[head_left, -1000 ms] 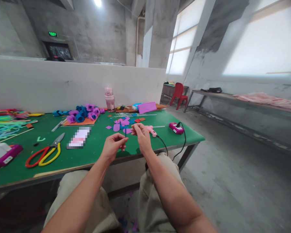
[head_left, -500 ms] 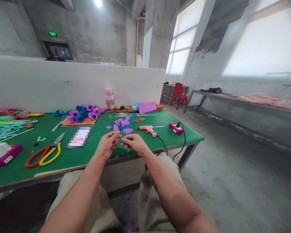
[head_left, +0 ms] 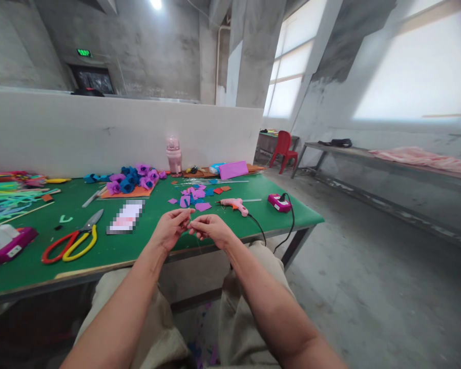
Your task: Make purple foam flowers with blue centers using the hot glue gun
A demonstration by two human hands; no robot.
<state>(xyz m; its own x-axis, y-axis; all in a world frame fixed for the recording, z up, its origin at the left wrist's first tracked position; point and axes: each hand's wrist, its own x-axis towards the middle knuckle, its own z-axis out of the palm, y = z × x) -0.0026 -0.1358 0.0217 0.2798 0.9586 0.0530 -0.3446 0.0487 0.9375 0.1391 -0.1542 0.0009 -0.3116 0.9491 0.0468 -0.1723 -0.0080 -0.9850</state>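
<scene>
Over the front edge of the green table (head_left: 138,246), my left hand (head_left: 172,226) and my right hand (head_left: 212,228) meet at the fingertips. Both are closed in a pinch; whatever lies between the fingers is too small or hidden to name. Just beyond them lie purple, blue and red paper pieces (head_left: 192,196). A pink glue gun (head_left: 235,205) rests to the right of these pieces, its black cord hanging over the edge. Left of my hands is a blurred-out phone-shaped rectangle (head_left: 125,217), and farther left are scissors (head_left: 77,240) with red and yellow handles.
Purple and blue paper flowers (head_left: 132,179) sit on an orange sheet. A pink bottle (head_left: 174,156) stands by the white partition (head_left: 130,133). Purple power sockets (head_left: 279,203) lie at right and far left. Coloured strips (head_left: 15,197) cover the left end.
My right hand has shifted slightly left, closer to my left fingertips. A small blue bit seen above my left fingers no longer shows there. The things on the table stay put.
</scene>
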